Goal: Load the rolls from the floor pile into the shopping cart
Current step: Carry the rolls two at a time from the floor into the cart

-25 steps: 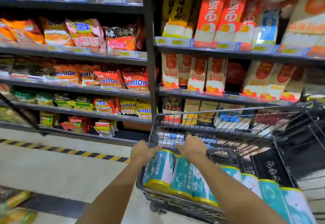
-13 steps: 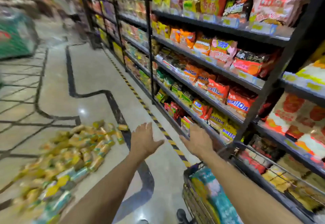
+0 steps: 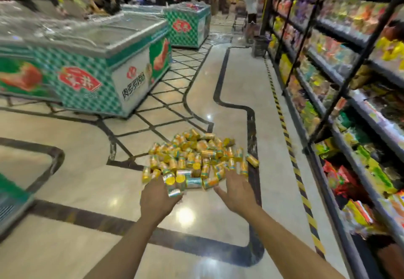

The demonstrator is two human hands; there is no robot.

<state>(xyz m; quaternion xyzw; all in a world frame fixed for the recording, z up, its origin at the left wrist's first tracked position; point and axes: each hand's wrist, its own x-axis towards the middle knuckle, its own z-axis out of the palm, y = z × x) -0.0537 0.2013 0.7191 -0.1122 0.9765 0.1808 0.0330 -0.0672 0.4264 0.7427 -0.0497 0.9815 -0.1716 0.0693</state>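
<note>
Yellow and teal rolls (image 3: 196, 160) are heaped in one loose pile on the polished stone floor (image 3: 83, 182), mid-aisle, across a dark inlaid line (image 3: 251, 125) that is set into the tiles. Most rolls are lying on their sides; a few are scattered at the pile's edges. Both bare arms are stretched forward and down toward the near edge of the pile. The left hand (image 3: 156, 200) is seen from the back, fingers extended, nothing grasped; its fingertips overlap the nearest rolls, and contact cannot be told through the blur. The right hand (image 3: 237, 191) is released too, thumb spread wide, fingers reaching the pile's near right corner, nothing held. A green-checked chest freezer (image 3: 91, 75) with a glass lid is placed left of the pile, well apart from it; a second freezer (image 3: 188, 27) is seen further back. Black shelving (image 3: 328, 95) packed with snack bags is run along the right side, with a yellow-black hazard stripe (image 3: 284, 125) on the floor along its base. A person (image 3: 251, 0) is visible at the far end, blurred.
</note>
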